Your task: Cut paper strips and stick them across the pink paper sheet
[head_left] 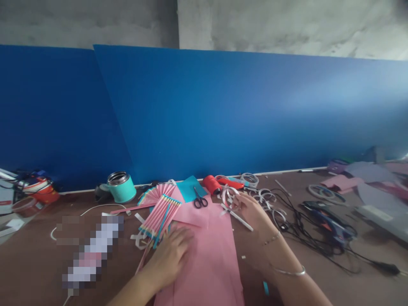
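My left hand (172, 255) lies on a long sheet of pink paper (210, 263), fingers loosely bent and slightly blurred. Just beyond it rests a pleated pink paper fan (162, 214) with blue-tipped edges, and a second spread pleated fan (159, 193) sits behind that one. On the right, my right hand (250, 208) reaches past the paper, its fingertips curled at the edge of a white roll of tape (228, 196). Below those fingers is a white stick-like pen (240, 220). Black-handled scissors (200, 201) lie over the paper and a blue sheet (188, 188).
A red thread spool (211, 185) stands at the back. Curled white strips (266, 195) and black cables (302, 229) run right, beside a dark blue tool (331, 225). A turquoise mug (121, 188) is at left. A blue partition (223, 114) rises behind the table.
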Motion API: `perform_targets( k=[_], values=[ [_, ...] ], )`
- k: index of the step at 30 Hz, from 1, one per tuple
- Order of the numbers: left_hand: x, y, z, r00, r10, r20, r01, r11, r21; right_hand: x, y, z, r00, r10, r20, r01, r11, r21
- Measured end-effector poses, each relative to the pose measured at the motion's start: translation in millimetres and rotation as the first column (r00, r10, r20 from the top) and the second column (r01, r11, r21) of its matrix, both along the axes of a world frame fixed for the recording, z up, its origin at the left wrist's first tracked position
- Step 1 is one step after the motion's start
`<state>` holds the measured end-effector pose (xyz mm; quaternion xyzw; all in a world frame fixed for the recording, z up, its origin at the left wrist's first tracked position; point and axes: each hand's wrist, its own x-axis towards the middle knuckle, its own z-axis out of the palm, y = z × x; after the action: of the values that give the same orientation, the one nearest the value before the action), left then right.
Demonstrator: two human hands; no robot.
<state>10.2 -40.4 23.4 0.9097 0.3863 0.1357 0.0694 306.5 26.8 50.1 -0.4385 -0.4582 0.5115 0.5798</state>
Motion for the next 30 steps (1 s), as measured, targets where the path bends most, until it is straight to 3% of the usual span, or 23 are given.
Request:
perform_targets(
  k=[3, 9, 13, 18, 23, 25, 27, 30],
  values=[
    [17, 3, -6.5, 0.998, -0.047, -0.043, 0.043, 0.994, -0.098, -8, -1, -3.1, 0.982, 0.131, -0.133, -0.132, 0.991, 0.006],
    [51, 27, -1.9, 0.997, 0.013, -0.081, -0.031, 0.973, -0.229, -22, -5, -13.6, 0.946, 0.236, -0.224, -0.240, 0.971, 0.009],
    [59, 34, -4.3, 0.997, 0.043, -0.062, -0.054, 0.981, -0.187, -28, -8, -20.1, 0.942, 0.283, -0.179, -0.290, 0.957, -0.013],
    [48, 9, -24.7, 0.993, -0.120, -0.005, 0.118, 0.982, -0.148, -31, -14, -19.8, 0.921, 0.378, -0.093, -0.382, 0.923, -0.037],
    [31, -18, -37.9, 0.995, -0.098, -0.008, 0.096, 0.988, -0.124, -37, -20, -10.3, 0.893, 0.437, 0.111, -0.438, 0.899, -0.017],
    [29, -16, -33.1, 0.998, -0.046, 0.044, 0.048, 0.998, -0.048, -42, -22, -6.0, 0.876, 0.416, 0.245, -0.425, 0.905, -0.015],
    [30, -8, -21.5, 0.984, 0.069, 0.165, -0.078, 0.996, 0.051, -48, -24, -3.2, 0.854, 0.398, 0.335, -0.417, 0.909, -0.016],
    [38, 11, 1.9, 0.863, 0.258, 0.434, -0.334, 0.936, 0.110, -57, -25, -3.1, 0.847, 0.412, 0.337, -0.436, 0.900, -0.003]
  ],
)
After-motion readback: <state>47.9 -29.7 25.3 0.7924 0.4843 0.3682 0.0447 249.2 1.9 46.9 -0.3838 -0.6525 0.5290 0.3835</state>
